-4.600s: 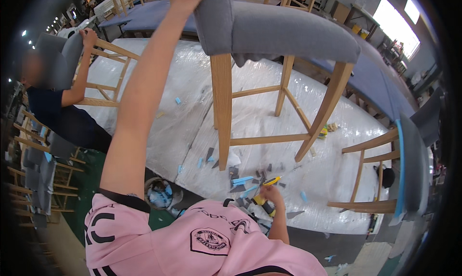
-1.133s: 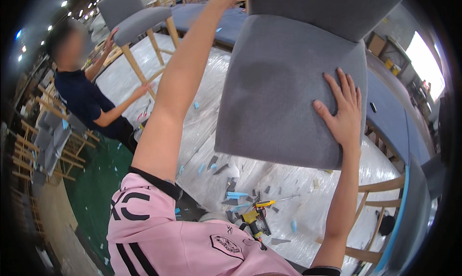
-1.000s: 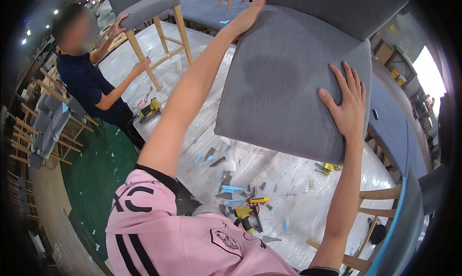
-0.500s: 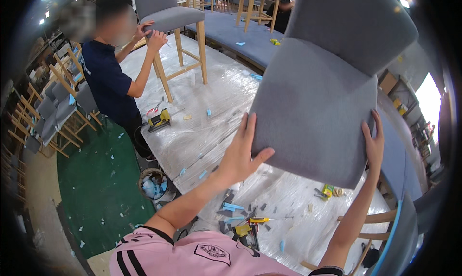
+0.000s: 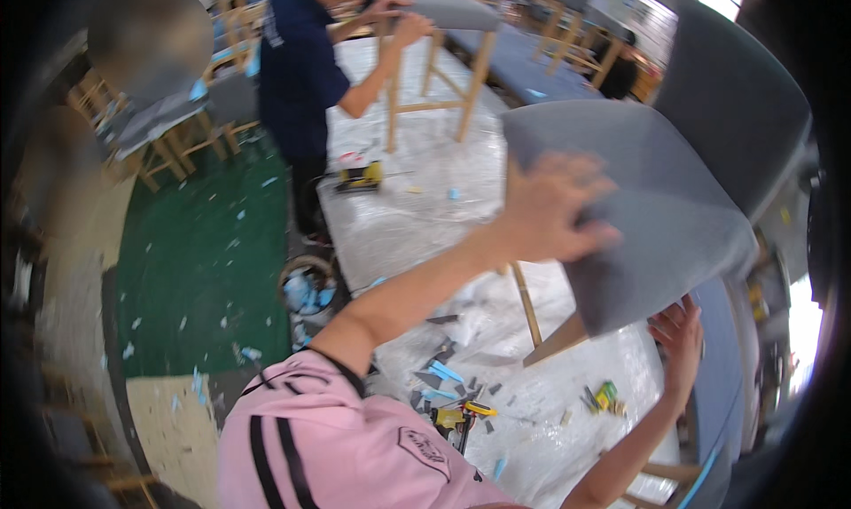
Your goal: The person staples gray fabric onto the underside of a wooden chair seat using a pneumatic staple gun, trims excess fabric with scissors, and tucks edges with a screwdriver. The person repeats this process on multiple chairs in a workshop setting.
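Observation:
A grey upholstered bar chair (image 5: 651, 190) with wooden legs stands tilted in front of me on the plastic-covered table (image 5: 425, 207). Blurred by motion, my left hand (image 5: 563, 207) lies over the left side of its seat with the fingers spread. My right hand (image 5: 678, 336) grips the seat's near right edge from below, its fingertips partly hidden there. One front leg (image 5: 560, 339) of the chair slants toward me.
A co-worker (image 5: 306, 74) in a navy shirt handles another grey chair (image 5: 443, 11) at the far left. Near me lie a yellow-handled screwdriver (image 5: 480, 409), a yellow staple gun (image 5: 448, 418) and scraps. A scrap bucket (image 5: 308, 287) stands beside the table.
The chair has turned and come down, so its legs now show below the seat. My left hand has shifted from the seat's edge onto its top; my right hand has moved lower.

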Demonstrator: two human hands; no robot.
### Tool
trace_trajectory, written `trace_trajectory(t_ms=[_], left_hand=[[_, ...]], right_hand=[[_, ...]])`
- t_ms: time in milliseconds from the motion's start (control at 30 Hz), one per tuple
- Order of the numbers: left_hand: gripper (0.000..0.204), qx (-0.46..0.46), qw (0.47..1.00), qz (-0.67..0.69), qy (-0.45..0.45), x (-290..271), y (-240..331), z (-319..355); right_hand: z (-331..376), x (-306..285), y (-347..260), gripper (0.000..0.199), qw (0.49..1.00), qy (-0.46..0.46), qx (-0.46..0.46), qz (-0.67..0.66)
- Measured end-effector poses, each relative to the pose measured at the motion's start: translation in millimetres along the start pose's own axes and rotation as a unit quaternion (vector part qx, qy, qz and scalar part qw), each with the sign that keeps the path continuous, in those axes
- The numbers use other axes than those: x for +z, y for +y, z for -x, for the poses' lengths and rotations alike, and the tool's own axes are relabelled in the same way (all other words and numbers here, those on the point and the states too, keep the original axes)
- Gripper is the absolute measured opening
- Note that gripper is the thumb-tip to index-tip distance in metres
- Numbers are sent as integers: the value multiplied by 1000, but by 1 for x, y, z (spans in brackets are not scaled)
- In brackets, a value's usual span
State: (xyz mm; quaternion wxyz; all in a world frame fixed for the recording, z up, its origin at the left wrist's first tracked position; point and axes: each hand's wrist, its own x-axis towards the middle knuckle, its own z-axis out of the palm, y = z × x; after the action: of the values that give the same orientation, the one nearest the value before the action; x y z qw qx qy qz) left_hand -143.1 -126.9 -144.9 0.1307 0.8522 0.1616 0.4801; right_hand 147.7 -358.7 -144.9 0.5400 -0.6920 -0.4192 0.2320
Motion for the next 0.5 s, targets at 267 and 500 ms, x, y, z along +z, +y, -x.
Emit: trace_trajectory(t_ms=[267, 500], left_hand=[[68, -136, 983, -53, -110, 10, -29, -108], [51, -43, 988, -148, -29, 92, 35, -150]], right_hand=[[-104, -97, 147, 69, 925, 280, -164, 198], [-57, -119, 237, 53, 878, 419, -142, 182]])
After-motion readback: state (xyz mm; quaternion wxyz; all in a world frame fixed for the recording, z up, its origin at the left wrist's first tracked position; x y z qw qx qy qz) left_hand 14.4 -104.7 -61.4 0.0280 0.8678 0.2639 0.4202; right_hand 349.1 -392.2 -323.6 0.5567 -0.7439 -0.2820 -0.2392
